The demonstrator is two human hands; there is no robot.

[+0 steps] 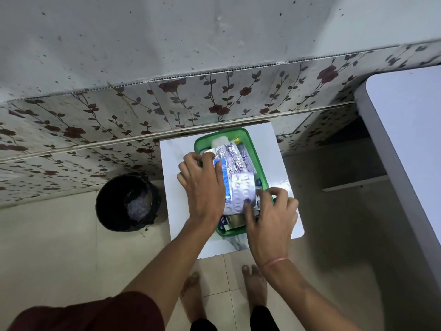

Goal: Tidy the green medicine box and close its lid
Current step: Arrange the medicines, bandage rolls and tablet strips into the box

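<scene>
Strips of tablets (235,185) are heaping above the green medicine box (248,149) on the white stool (269,144); left hand (202,185) and right hand (269,218) are pressing them open-fingered, risking spillage blocking an unseen lid.

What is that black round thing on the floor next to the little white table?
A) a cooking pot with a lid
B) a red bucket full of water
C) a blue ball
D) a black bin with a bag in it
D: the black bin stands on the floor left of the white table, lined with a dark bag, something crumpled and clear inside.
</scene>
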